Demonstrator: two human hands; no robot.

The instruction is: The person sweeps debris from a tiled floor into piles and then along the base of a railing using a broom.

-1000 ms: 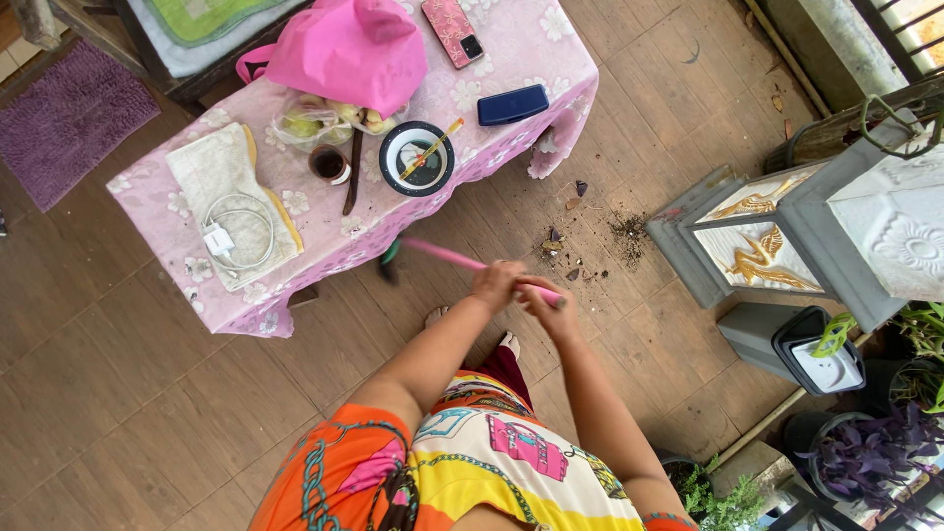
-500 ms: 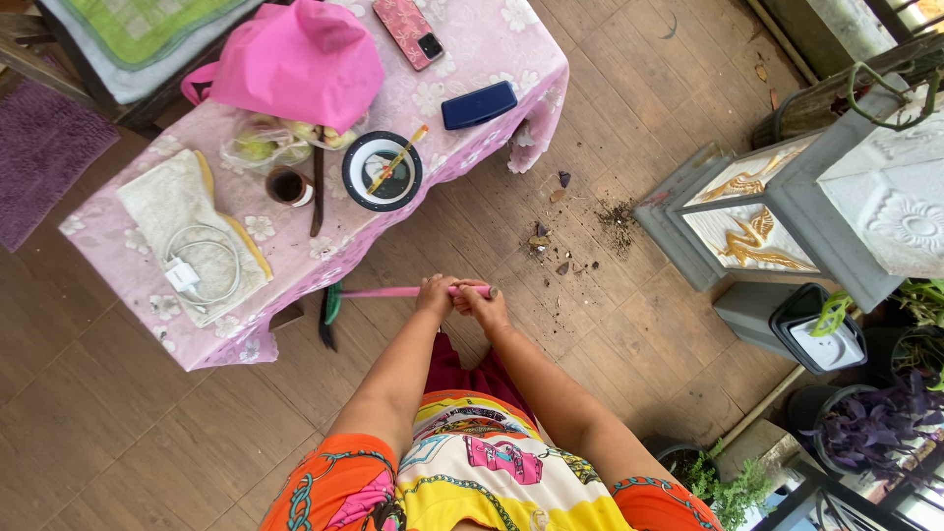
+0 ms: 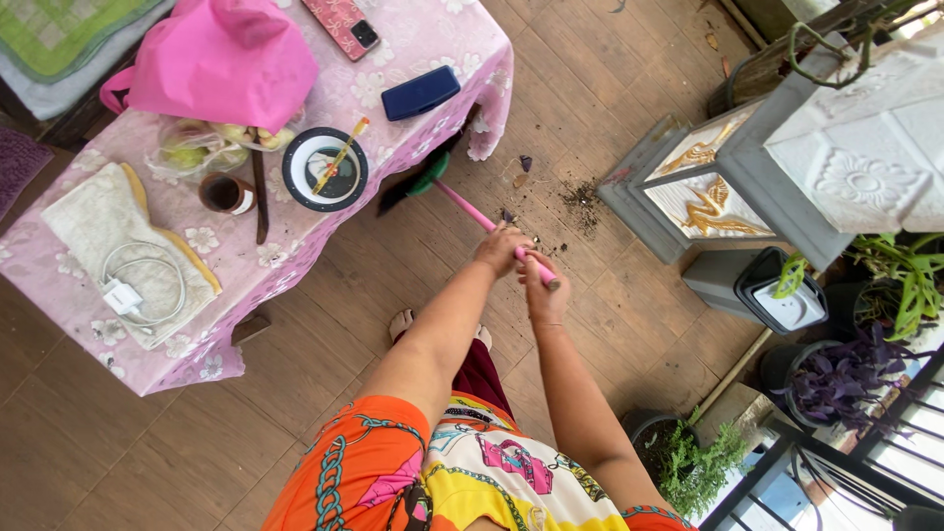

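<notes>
A pink-clothed table (image 3: 413, 128) is filling the ten o'clock area. The broom (image 3: 462, 202) is slanting from its green head at the table's edge toward five o'clock. The left hand (image 3: 500, 248) and right hand (image 3: 544, 295) are both gripping its pink handle. Spilled soil (image 3: 582, 195) is lying at one o'clock.

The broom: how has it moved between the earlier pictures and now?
The broom head swung from the table's front edge toward its far corner, nearer the spilled soil. The left hand and right hand kept gripping the pink handle. The table's things stayed put.
</notes>
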